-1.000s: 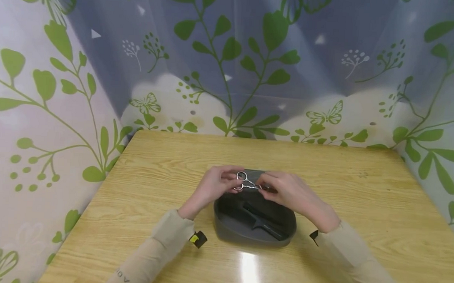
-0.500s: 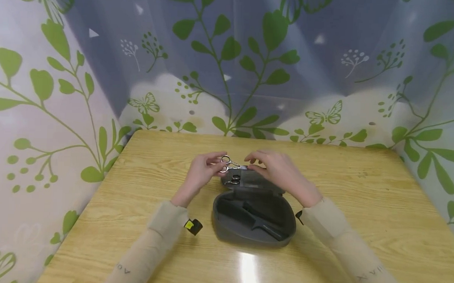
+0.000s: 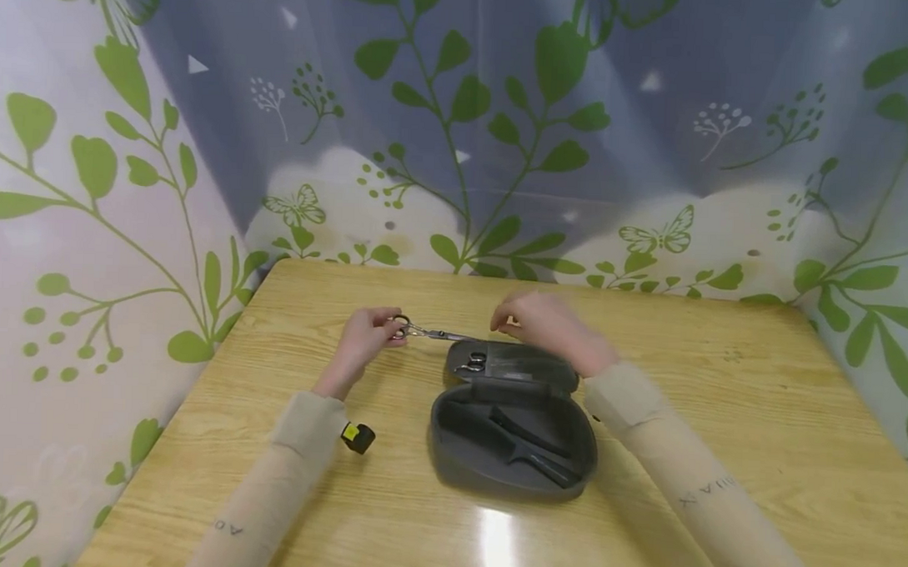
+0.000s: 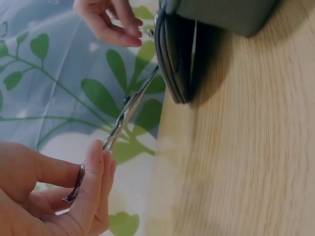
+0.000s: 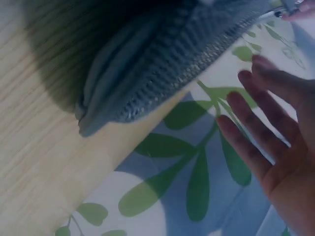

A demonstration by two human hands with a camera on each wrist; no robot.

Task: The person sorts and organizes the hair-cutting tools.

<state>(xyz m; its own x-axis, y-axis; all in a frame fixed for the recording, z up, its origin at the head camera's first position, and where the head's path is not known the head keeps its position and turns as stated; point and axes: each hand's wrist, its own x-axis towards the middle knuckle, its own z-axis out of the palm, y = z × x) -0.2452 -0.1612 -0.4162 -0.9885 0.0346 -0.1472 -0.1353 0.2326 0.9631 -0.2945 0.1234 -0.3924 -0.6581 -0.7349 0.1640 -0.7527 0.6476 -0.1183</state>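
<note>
My left hand (image 3: 359, 347) pinches silver scissors (image 3: 435, 334) by the finger loops. Their blades point right, toward the back edge of an open dark grey zip case (image 3: 447, 473). In the left wrist view the scissors (image 4: 123, 115) slant up, the tip close to the case (image 4: 226, 14). My right hand (image 3: 548, 327) hovers behind the case's lid (image 3: 529, 365), holding nothing. Its fingers are spread and slightly bent in the right wrist view, the hand (image 5: 275, 135) apart from the case. Handles of second scissors (image 3: 475, 363) show in the lid's pocket.
Black comb-like pieces (image 3: 530, 435) lie inside the case's base. The case stands on a wood-grain table (image 3: 326, 513). A leaf-patterned curtain (image 3: 459, 150) encloses the table's back and sides. A black-and-yellow device (image 3: 358, 437) is on the left wrist.
My left hand has moved left and away from the case with the scissors. My right hand has let go of the blades and lifted back, uncovering the lid and its pocket.
</note>
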